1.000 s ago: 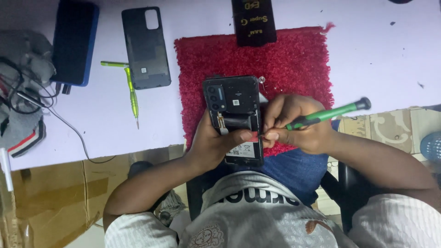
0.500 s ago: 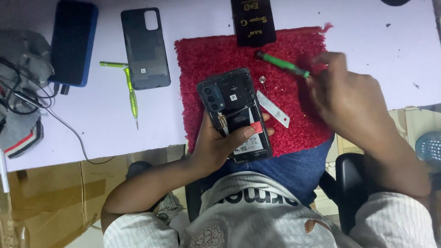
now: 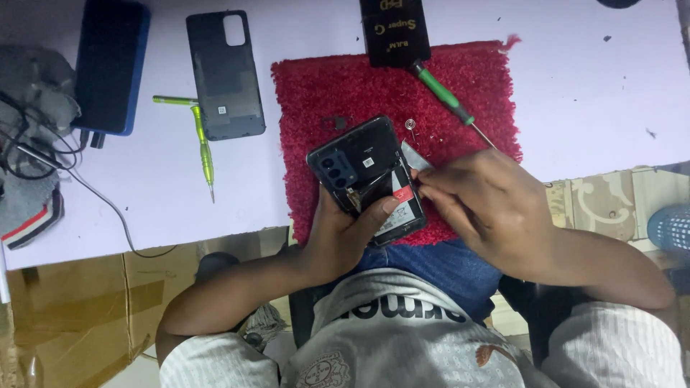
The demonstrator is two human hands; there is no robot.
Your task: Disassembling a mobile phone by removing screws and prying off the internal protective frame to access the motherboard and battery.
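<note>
My left hand holds a black phone with its back cover off, above the near edge of a red mat; the thumb rests on the exposed inside. My right hand has its fingertips drawn together at the phone's right edge. It lies over a small grey strip on the mat. Whether the fingers pinch the strip or only touch the phone is hidden. A green-handled screwdriver lies loose on the mat, up and to the right of the phone.
A dark back cover, a second green screwdriver and a blue-edged phone lie on the white table at the left, with cables beyond. A black card sits at the mat's far edge. A small spring rests on the mat.
My right hand has let go of the green screwdriver, which now lies on the mat, and has come back down to the phone's right edge. The left hand still holds the phone.
</note>
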